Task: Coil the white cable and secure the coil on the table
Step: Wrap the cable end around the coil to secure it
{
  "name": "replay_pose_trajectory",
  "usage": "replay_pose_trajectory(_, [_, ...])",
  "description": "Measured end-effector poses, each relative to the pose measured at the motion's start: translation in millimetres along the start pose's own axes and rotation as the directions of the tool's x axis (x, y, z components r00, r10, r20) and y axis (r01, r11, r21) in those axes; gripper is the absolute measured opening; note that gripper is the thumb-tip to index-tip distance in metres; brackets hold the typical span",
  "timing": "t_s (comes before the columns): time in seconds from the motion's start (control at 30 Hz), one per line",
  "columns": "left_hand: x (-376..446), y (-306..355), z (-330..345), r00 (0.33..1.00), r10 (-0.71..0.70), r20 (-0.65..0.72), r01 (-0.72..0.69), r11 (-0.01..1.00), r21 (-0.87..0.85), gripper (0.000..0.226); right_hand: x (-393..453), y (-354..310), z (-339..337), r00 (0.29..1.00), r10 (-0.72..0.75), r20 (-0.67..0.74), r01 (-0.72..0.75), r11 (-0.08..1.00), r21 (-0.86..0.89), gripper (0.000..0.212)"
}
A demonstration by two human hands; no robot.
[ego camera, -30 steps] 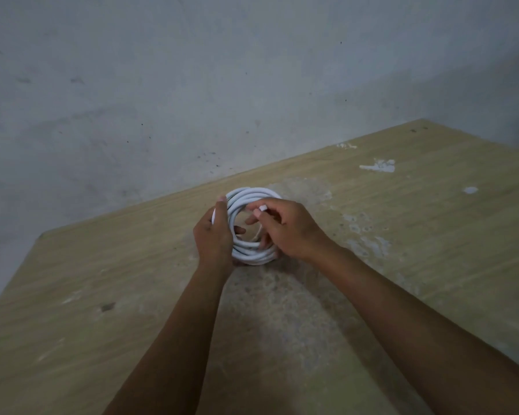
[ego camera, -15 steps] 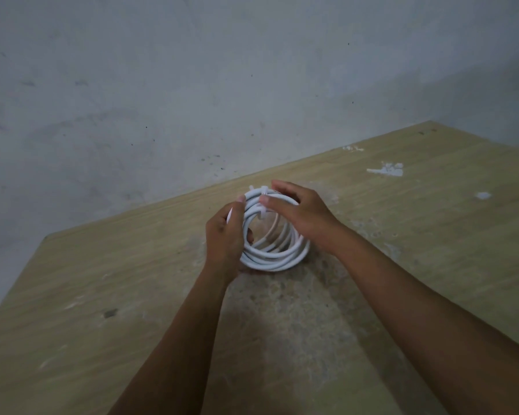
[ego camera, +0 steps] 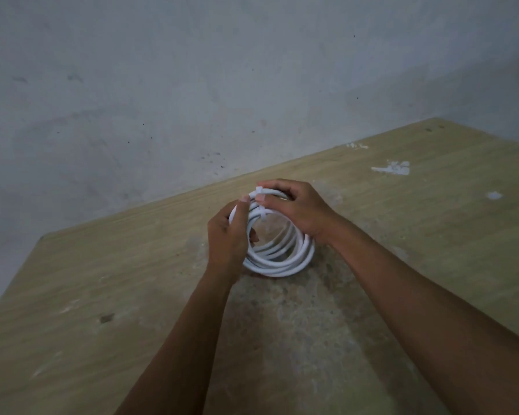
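Note:
The white cable is wound into a round coil of several loops, held on edge just above the wooden table. My left hand grips the coil's left side, thumb up along the loops. My right hand curls over the top right of the coil, and its fingertips pinch a thin white tie wrapped across the loops at the top. The coil's far side is hidden behind my right hand.
The table meets a grey wall along its far edge, close behind the coil. White paint flecks mark the wood at the right. A worn grey patch spreads under my forearms. The table's left corner lies near.
My right hand has moved from inside the coil's middle to its top edge, where it now pinches the tie. The coil has tilted up more on edge and opened slightly wider.

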State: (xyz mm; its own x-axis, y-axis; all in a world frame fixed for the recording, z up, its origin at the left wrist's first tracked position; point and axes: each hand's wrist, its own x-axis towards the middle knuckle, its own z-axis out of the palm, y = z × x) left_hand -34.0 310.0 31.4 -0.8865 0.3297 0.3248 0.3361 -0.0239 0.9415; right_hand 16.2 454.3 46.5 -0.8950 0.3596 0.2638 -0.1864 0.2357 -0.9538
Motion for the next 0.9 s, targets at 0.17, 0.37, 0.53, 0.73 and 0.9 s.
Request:
replay_pose_trajectory(0.17, [2.0,-2.7,3.3,0.999,0.032,0.006,-0.032,0.999,-0.023,0.024,0.0,4.4,-3.2,0.999,-0.022,-0.031,0.024,0.998,0.065,0.026])
replay_pose_trajectory(0.37, [3.4,-8.1,0.8,0.999,0.042,0.031,-0.04,0.998,-0.051,0.019,6.8,7.2,0.9,0.998,0.001,-0.069,0.008,0.993,0.12,0.034])
replay_pose_trajectory(0.53, [2.5,-10.0,2.2,0.996,0.085,0.02,-0.084,0.994,-0.072,0.02,7.6,8.7,-1.5,0.993,0.039,-0.108,-0.021,0.986,0.164,0.018])
replay_pose_trajectory(0.73, [1.1,-15.0,-4.6,0.966,0.217,0.137,-0.224,0.974,0.032,0.048,9.5,7.2,-3.8,0.99,0.13,-0.053,-0.11,0.953,0.283,0.019])
replay_pose_trajectory(0.9, [1.4,-8.7,-0.7,0.979,0.179,0.097,-0.186,0.98,0.068,0.05,10.4,4.6,-3.6,0.994,0.105,-0.011,-0.1,0.968,0.23,0.024])
